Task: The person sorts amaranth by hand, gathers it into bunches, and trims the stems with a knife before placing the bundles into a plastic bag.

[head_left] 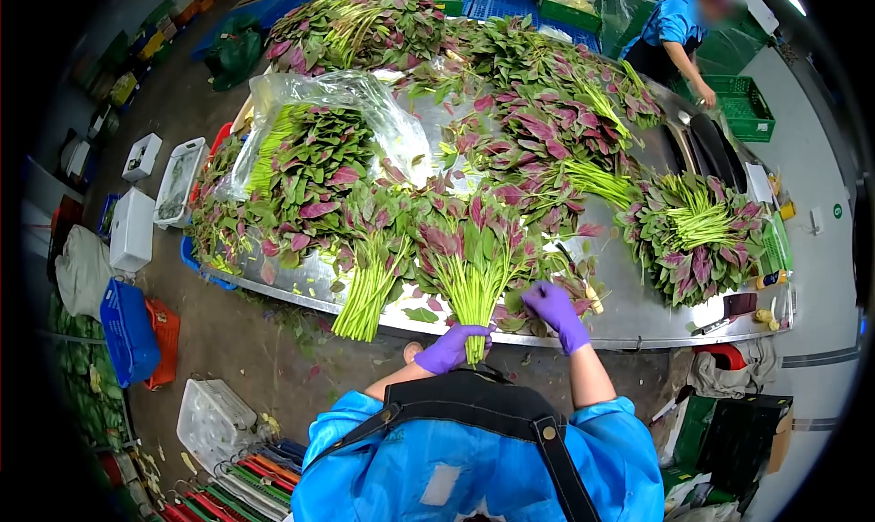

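Note:
My left hand [448, 350], in a purple glove, is closed round the lower stems of a bunch of red-and-green amaranth [476, 267] at the table's near edge. The leaves fan out away from me over the table. My right hand [554, 314], also purple-gloved, is just right of the bunch, low over loose leaves [516, 323]. Its fingers are bent together, and whatever they may pinch is hidden. Left of the held bunch lies another amaranth bunch [368, 285], stems towards me. A thin dark tool with a pale end [594, 299] lies beyond my right hand.
Amaranth heaps [355, 25] cover much of the metal table [620, 312]. A clear plastic bag [387, 112] partly covers one heap, and a stacked pile [697, 230] sits right. A co-worker [670, 39] stands at the far right by a green crate [743, 107]. Blue crate [128, 330] stands left.

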Demonstrator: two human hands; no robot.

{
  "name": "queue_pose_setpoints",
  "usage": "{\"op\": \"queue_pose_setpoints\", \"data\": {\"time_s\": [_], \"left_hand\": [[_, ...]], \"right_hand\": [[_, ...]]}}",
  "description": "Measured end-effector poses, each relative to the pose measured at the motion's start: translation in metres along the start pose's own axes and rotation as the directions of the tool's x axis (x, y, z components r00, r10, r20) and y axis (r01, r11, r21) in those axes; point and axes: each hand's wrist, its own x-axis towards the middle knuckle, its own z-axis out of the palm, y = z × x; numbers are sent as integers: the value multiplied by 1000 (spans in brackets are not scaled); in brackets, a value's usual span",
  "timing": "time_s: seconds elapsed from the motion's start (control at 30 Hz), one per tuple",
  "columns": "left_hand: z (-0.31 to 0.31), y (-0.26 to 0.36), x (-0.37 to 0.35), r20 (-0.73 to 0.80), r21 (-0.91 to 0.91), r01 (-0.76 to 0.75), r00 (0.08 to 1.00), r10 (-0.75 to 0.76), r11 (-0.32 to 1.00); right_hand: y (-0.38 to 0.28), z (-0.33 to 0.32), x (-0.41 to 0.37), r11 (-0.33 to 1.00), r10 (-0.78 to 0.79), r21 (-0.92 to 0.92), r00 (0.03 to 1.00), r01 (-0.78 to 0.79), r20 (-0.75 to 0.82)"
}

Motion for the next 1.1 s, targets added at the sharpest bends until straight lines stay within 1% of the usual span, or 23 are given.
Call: {"op": "queue_pose_setpoints", "data": {"time_s": [0.03,0.17,0.23,0.3,0.37,0.4,0.47,0.5,0.53,0.57,0.6,0.63,0.67,0.73,0.8,0.83,0.87,0.93,0.97,1.0,1.03,1.07,1.1], "left_hand": [[2,-1,2,-18,4,-8,1000,8,1000],[4,1,0,21,6,-21,1000,21,1000],[6,5,-4,20,15,-44,999,44,999],[4,6,-5,18,14,-68,998,68,998],[4,10,-4,85,41,-84,993,80,996],[6,15,-6,86,41,-89,993,85,995],[26,33,-18,129,164,-297,952,278,941],[31,41,-24,186,231,-372,924,334,899],[43,49,-32,190,233,-378,921,339,896],[58,59,-42,154,413,-402,915,372,818],[65,65,-47,123,581,-398,905,406,710],[51,60,-34,54,683,-388,872,487,619],[63,69,-42,140,968,-247,696,704,52],[79,75,-48,32,973,130,742,670,-190],[38,48,-16,90,961,111,740,666,-254],[33,42,-16,197,822,198,781,593,-533],[26,38,-17,188,819,199,793,579,-539],[18,40,-21,36,972,46,941,337,-232],[17,43,-26,49,992,-13,959,279,-128],[7,44,-26,47,992,-12,962,269,-129],[-7,45,-20,44,884,-103,989,138,456],[-21,45,-17,110,460,-72,994,24,885],[-33,42,-14,175,242,-32,984,-11,970]], "right_hand": [[-8,6,9,920,96,384,995,-81,-20],[-15,37,39,943,4,329,983,58,-186],[-25,34,23,960,-279,-77,904,269,-322],[-21,34,-3,921,-388,-130,899,368,-202],[-27,27,-40,843,-512,-75,838,532,192],[-19,24,-44,840,-516,-76,835,537,192],[-2,7,-44,889,-123,-394,949,235,289],[3,-2,-42,763,-246,-598,966,246,82],[5,-7,-41,612,-399,-769,912,185,-98],[-25,-16,-43,945,-141,-306,987,113,-72],[-32,-6,-40,947,-145,-300,986,115,-79],[-37,7,-37,977,-126,180,990,113,68],[-45,21,-35,790,-180,612,963,19,202],[-83,52,-40,585,-291,811,929,-16,228],[-59,101,-24,435,-103,878,957,-201,271],[-58,108,-22,240,24,893,922,-381,386],[-66,104,-28,100,67,858,864,-503,499],[-39,110,-27,39,10,827,828,-560,560],[-32,106,-31,101,78,817,823,-568,563],[-28,103,-34,91,84,818,823,-568,562],[-26,100,-37,88,54,837,842,-540,537],[-24,98,-40,83,26,855,859,-511,511],[-25,96,-40,63,52,863,865,-501,499]]}}
